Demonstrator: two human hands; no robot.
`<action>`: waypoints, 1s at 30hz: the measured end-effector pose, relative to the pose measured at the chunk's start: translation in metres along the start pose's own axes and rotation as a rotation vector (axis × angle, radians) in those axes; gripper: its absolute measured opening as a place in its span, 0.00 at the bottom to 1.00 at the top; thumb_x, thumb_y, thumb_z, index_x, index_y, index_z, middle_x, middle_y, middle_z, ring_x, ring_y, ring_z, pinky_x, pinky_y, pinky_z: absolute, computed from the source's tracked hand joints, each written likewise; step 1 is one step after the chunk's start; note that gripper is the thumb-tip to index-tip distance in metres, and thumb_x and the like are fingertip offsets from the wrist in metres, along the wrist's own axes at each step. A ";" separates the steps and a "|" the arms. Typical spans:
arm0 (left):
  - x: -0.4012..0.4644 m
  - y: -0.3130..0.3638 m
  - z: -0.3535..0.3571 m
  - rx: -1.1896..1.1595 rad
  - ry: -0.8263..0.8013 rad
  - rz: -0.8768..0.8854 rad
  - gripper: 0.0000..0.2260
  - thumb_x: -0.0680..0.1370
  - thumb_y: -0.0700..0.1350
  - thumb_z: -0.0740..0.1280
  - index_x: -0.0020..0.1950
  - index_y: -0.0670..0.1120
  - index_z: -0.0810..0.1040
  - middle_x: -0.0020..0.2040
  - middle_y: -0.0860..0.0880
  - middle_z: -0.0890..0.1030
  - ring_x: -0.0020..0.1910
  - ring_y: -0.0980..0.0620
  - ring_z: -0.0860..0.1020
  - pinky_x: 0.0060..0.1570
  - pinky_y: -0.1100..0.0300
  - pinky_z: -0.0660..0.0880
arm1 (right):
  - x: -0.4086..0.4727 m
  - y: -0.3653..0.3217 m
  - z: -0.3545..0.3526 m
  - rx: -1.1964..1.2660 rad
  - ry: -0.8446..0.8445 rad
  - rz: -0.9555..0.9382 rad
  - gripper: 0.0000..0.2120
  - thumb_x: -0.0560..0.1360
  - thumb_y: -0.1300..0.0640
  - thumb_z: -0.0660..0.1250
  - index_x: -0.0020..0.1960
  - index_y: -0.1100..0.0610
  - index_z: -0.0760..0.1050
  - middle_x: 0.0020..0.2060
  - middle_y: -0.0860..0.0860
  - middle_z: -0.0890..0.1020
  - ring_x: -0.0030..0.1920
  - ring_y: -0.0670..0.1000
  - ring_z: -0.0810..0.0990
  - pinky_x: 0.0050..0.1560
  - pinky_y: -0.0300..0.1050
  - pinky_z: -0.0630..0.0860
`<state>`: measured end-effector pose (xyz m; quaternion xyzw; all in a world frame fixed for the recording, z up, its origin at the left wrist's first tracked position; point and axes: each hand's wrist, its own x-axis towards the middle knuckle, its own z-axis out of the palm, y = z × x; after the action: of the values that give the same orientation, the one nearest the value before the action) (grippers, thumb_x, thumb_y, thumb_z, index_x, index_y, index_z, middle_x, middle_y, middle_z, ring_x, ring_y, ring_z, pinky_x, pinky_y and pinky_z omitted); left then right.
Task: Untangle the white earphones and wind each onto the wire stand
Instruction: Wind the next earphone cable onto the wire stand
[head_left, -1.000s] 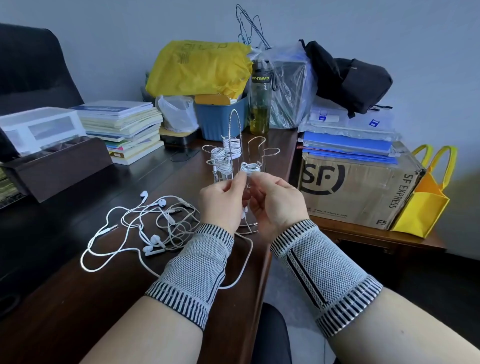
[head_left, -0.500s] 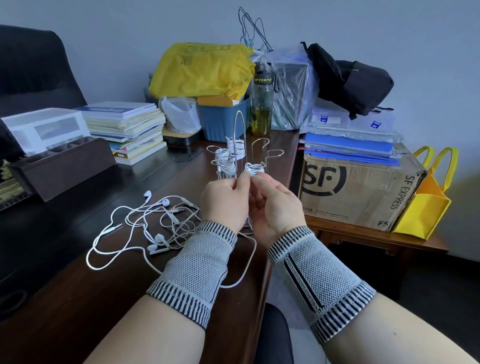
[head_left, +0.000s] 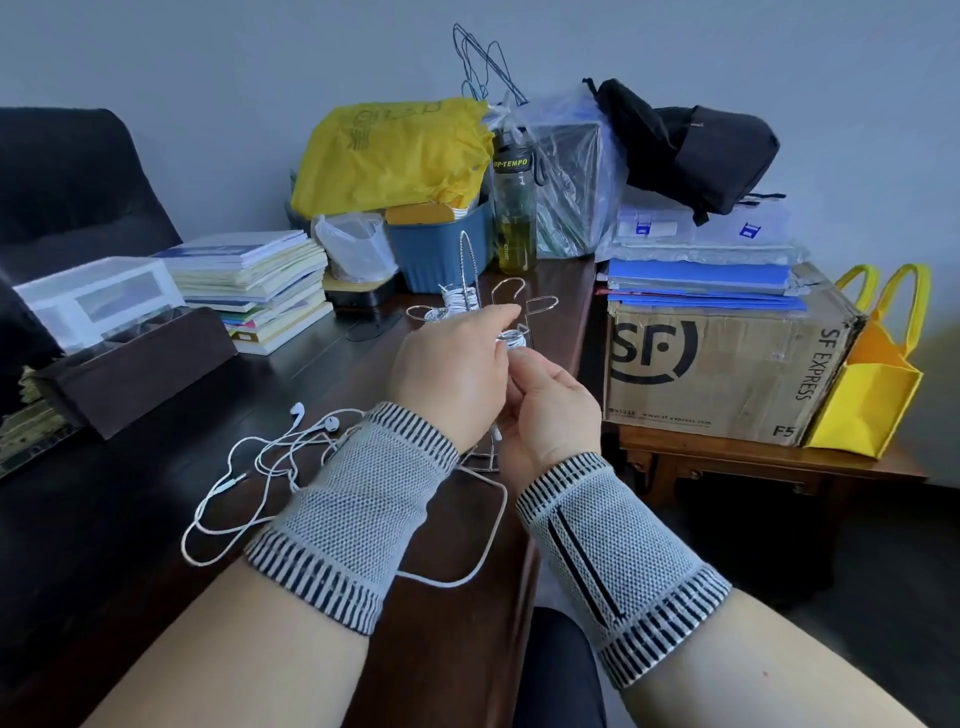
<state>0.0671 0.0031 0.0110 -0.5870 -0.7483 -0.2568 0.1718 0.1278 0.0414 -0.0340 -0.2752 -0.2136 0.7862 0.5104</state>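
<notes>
In the middle of the frame both hands meet at the wire stand (head_left: 511, 301); the left hand (head_left: 449, 371) has its fingers curled at a stand arm, probably to steady it; the right hand (head_left: 550, 410) pinches the white cable just under a small coil (head_left: 511, 339), I judge to keep it tight for winding; the tangled earphones (head_left: 280, 457) lie on the dark desk (head_left: 156, 519), lower left, within easy reach.

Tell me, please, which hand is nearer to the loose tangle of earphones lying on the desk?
Left. The left hand is raised just right of the tangled earphones, its wrist overlapping them; the right hand sits farther right, beyond the left.
</notes>
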 end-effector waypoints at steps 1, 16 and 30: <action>0.007 0.000 -0.003 0.076 -0.083 0.019 0.18 0.81 0.44 0.62 0.71 0.54 0.73 0.63 0.51 0.81 0.62 0.48 0.78 0.61 0.51 0.75 | 0.000 -0.001 0.000 0.011 0.011 0.007 0.07 0.72 0.66 0.71 0.50 0.65 0.81 0.31 0.53 0.82 0.31 0.48 0.78 0.37 0.43 0.75; 0.031 -0.006 -0.009 0.247 -0.225 0.059 0.10 0.81 0.47 0.63 0.58 0.55 0.81 0.52 0.50 0.82 0.51 0.47 0.79 0.46 0.56 0.73 | -0.001 -0.008 0.004 0.196 0.039 0.134 0.04 0.75 0.65 0.69 0.49 0.63 0.80 0.38 0.55 0.84 0.36 0.47 0.81 0.36 0.36 0.76; 0.035 -0.015 -0.008 0.131 -0.248 0.081 0.03 0.78 0.46 0.67 0.48 0.52 0.81 0.45 0.52 0.83 0.47 0.49 0.79 0.47 0.54 0.77 | 0.000 -0.010 -0.004 0.088 0.037 0.120 0.04 0.75 0.65 0.68 0.43 0.58 0.78 0.35 0.52 0.82 0.33 0.46 0.79 0.33 0.36 0.74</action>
<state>0.0432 0.0233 0.0341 -0.6316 -0.7545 -0.1257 0.1262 0.1372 0.0454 -0.0310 -0.2793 -0.1526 0.8188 0.4778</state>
